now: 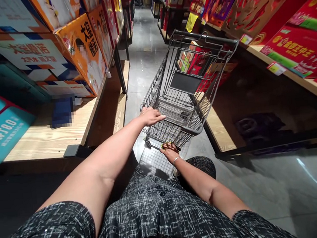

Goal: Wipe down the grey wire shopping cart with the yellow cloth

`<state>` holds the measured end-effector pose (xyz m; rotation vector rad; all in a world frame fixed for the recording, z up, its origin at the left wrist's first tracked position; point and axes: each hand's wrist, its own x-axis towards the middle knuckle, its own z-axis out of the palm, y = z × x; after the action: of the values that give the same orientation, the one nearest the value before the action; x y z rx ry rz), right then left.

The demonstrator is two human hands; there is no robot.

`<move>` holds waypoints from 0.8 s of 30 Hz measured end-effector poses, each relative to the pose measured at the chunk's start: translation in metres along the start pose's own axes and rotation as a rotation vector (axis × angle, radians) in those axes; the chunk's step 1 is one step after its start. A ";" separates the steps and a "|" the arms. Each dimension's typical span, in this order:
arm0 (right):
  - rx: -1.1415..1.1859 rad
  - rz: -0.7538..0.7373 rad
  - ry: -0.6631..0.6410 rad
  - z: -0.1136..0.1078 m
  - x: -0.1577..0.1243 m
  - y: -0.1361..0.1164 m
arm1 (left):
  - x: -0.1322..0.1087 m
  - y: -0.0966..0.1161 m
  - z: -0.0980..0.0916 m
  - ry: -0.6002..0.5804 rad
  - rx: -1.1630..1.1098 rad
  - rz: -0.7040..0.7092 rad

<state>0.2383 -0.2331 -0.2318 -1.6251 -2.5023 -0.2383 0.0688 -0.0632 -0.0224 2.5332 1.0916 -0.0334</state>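
A grey wire shopping cart point(184, 83) stands in the aisle with its low end toward me and its handle bar at the far end. My left hand point(151, 116) is on the near left corner of the cart's rim, its fingers curled over the edge. Lower down, below that rim, my right hand point(171, 152) is closed with the palm hidden. Dark and yellow-green bits of something show beside its fingers, too little to name. A thin bracelet point(176, 160) circles the right wrist.
On the left, a wooden shelf point(76, 130) carries orange and white boxes point(83, 55), a turquoise box point(8, 126) and a dark blue blurred item point(61, 111). Red boxes point(299, 43) line the right shelf. Grey floor point(142, 35) runs down the aisle between shelves.
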 end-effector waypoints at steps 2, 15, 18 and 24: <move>-0.007 0.001 -0.046 -0.003 0.000 0.000 | 0.003 -0.003 -0.001 0.023 0.004 -0.023; -0.095 0.116 0.316 -0.153 0.021 0.039 | 0.015 -0.039 -0.007 0.047 0.038 -0.031; -0.103 0.092 0.320 -0.132 0.018 0.042 | 0.015 -0.038 -0.007 0.059 0.007 -0.036; -0.055 0.074 -0.035 -0.043 -0.013 0.017 | 0.015 -0.038 -0.007 0.066 -0.024 -0.034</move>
<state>0.2606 -0.2470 -0.1918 -1.7538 -2.4758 -0.2746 0.0511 -0.0266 -0.0312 2.5107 1.1539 0.0534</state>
